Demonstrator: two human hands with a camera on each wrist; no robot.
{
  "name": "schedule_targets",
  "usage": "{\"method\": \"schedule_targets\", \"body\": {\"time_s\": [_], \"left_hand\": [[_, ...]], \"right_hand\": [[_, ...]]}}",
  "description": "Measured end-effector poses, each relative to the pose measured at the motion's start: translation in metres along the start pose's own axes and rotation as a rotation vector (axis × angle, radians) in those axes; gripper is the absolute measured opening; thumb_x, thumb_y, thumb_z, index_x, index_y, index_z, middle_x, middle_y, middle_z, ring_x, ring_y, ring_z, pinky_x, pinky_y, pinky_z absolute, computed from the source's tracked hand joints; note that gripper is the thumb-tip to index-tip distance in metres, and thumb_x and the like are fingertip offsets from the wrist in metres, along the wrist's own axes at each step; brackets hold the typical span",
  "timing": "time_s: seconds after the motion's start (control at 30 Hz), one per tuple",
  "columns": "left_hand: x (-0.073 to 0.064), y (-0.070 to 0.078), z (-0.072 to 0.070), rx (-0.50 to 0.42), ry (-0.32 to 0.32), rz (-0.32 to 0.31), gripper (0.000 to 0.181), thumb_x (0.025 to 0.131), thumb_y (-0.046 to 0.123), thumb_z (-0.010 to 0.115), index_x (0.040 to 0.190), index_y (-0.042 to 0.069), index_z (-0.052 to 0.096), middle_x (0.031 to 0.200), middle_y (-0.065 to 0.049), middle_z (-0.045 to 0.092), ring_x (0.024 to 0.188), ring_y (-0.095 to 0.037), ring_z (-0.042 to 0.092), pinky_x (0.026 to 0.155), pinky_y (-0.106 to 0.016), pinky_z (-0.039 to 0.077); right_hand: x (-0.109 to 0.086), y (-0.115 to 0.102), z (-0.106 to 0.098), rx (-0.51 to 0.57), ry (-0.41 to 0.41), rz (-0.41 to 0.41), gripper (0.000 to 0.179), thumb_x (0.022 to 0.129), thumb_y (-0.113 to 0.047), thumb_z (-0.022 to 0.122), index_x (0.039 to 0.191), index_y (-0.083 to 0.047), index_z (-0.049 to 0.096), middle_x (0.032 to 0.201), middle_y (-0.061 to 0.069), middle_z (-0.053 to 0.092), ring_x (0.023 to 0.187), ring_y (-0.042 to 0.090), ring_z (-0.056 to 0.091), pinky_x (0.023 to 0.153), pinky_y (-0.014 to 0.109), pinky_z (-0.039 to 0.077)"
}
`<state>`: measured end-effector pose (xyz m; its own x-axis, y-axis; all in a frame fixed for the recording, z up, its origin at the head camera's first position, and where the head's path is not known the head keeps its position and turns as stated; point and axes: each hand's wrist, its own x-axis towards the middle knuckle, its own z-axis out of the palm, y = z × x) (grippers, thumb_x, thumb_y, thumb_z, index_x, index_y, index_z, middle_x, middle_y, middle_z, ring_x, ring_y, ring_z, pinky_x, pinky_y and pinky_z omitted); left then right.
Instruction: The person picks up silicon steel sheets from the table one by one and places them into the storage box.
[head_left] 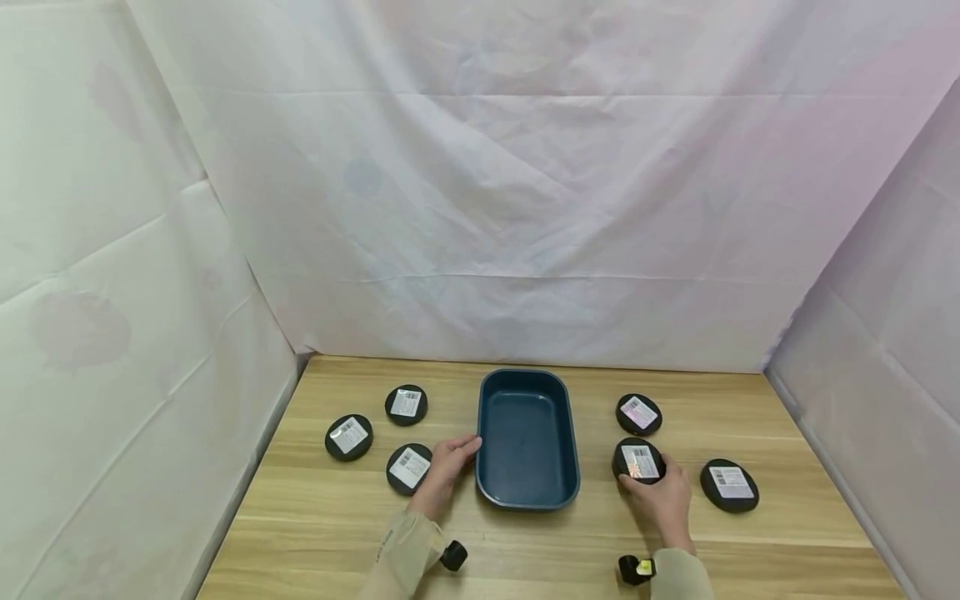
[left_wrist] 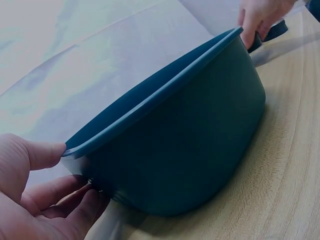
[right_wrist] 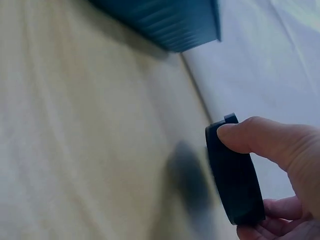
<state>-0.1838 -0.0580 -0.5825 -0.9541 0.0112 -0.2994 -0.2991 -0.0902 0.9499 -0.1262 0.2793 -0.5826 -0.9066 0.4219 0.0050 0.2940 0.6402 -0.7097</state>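
Note:
A dark blue plastic bin [head_left: 527, 505] stands at the middle of the wooden table. My left hand [head_left: 444, 473] is at its left side; in the left wrist view the thumb [left_wrist: 46, 154] meets the rim, and the curled fingers [left_wrist: 55, 192] sit under it against the outer wall. To the right of the bin, my right hand [head_left: 663, 500] grips a round black flat container [head_left: 639, 461] with a white barcode label on top. Thumb and fingers pinch opposite edges of this container [right_wrist: 234, 175], which is held above the table over its shadow.
Right of the bin lie two more labelled black round containers, one farther back [head_left: 638, 414] and one farther right [head_left: 729, 486]. On the left are three others: back [head_left: 406, 405], far left [head_left: 348, 437] and near the left hand [head_left: 408, 468]. White cloth [head_left: 525, 208] surrounds the table.

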Motion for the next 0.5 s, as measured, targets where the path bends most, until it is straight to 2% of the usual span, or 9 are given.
{"method": "schedule_targets", "body": {"time_s": [0.27, 0.5], "left_hand": [[-0.006, 0.006, 0.0, -0.014, -0.02, 0.009, 0.035, 0.089, 0.007, 0.06, 0.113, -0.019, 0.056, 0.112, -0.029, 0.061, 0.093, -0.017, 0.062, 0.082, -0.026, 0.049], [0.0, 0.0, 0.0, -0.014, -0.016, 0.005, 0.037, 0.089, 0.01, 0.061, 0.113, -0.018, 0.057, 0.112, -0.026, 0.062, 0.092, -0.012, 0.061, 0.085, -0.028, 0.049]], "right_hand": [[-0.003, -0.028, -0.014, 0.016, 0.008, -0.048, 0.086, 0.068, -0.018, 0.082, 0.13, 0.019, 0.035, 0.122, 0.038, 0.039, 0.111, 0.048, 0.037, 0.095, 0.059, 0.032], [-0.009, -0.06, -0.022, 0.008, 0.05, -0.132, 0.084, 0.065, -0.016, 0.083, 0.129, 0.017, 0.039, 0.119, 0.036, 0.042, 0.109, 0.047, 0.04, 0.091, 0.056, 0.035]]}}
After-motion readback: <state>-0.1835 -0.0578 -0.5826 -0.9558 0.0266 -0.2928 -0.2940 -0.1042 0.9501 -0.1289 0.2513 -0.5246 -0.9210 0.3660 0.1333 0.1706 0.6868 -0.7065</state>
